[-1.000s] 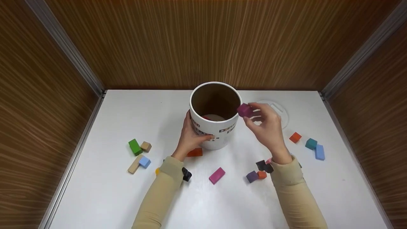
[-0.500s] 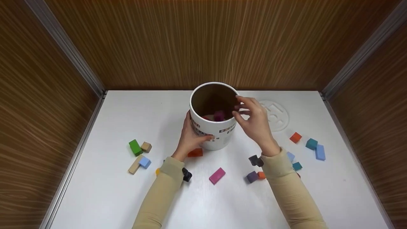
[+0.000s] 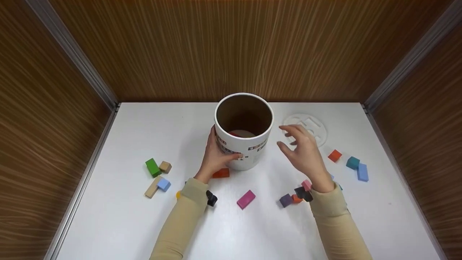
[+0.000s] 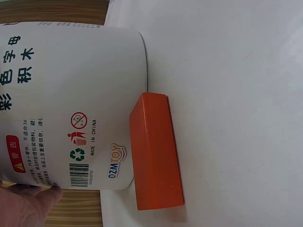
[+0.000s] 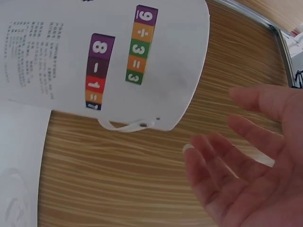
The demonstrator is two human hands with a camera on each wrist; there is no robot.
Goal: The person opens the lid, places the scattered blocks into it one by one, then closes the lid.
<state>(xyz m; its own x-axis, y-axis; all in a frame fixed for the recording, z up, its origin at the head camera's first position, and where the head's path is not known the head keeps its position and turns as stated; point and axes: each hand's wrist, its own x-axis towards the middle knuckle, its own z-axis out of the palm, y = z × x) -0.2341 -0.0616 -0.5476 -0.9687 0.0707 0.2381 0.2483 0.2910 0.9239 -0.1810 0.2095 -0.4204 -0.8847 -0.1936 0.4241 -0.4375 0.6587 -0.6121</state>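
A tall white cardboard bucket (image 3: 252, 154) with printed letters and labels stands upright near the back of the table. My left hand (image 3: 215, 158) grips its left side, thumb across the front and fingers around the far side. A bit of red shows at the bottom inside the bucket; the rest of the inside is dark. Right of the rim, my right hand (image 3: 305, 153) hovers with loosely bent fingers apart and nothing between them. Against the bucket's base lies an orange-red rectangular block (image 4: 156, 151). In the right wrist view, the bucket's string handle (image 5: 125, 126) hangs at its side.
A round white lid (image 3: 320, 131) lies behind the right hand. Left are green (image 3: 153, 167), tan (image 3: 165, 167) and light blue (image 3: 164, 184) blocks. A magenta block (image 3: 246, 199) lies front centre. Purple (image 3: 286, 200), orange (image 3: 335, 155) and teal (image 3: 353, 162) blocks lie right. Wood-grain panels enclose the table.
My right hand brought a purple-magenta cube to the bucket's rim, let it drop inside, then drew back to the right with nothing in it. The left hand stayed on the bucket.
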